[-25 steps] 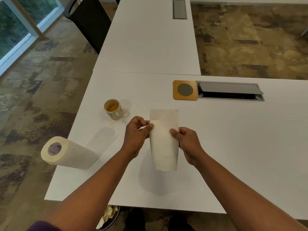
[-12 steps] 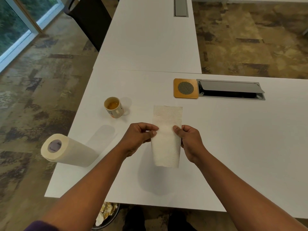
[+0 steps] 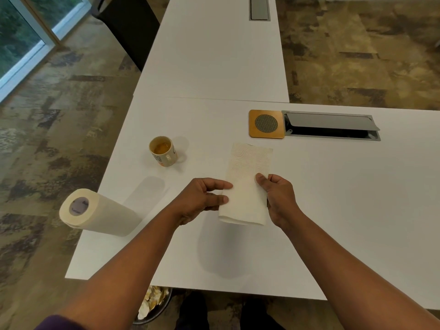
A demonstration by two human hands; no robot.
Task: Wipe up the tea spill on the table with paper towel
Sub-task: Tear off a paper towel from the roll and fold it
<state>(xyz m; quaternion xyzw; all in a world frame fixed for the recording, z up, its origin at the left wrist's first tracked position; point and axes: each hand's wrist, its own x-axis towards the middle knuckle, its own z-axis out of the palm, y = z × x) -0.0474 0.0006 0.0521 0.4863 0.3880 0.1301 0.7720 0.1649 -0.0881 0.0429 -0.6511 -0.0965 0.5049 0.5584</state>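
The left hand's fingers pinch the left edge of a folded paper towel, and the right hand grips its right edge, thumb on top. The strip is held above the white counter, long axis running away from the person, fold nearest them, far end near the wooden coaster. A mug of tea stands to the left; its orange lettering is too blurred to read. A faint tea spill lies between mug and towel, hard to make out. The paper towel roll lies on its side at the counter's left edge, core label unreadable
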